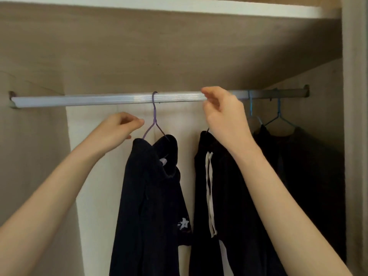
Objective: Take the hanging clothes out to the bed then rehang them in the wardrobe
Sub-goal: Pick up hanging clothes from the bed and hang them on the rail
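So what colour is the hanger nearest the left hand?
Purple hanger, clearest in the head view.

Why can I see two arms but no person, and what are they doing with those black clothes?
The camera sits on the person's head, so you see what they see: only their own arms reaching into a wardrobe. A silver rail runs across it. Dark clothes hang from it on thin hangers. The left hand is beside the purple hanger, which is hooked over the rail; I cannot tell if it touches. The right hand is up at the rail, above a black garment with white stripes; its hanger is hidden. Two blue hangers hang further right.
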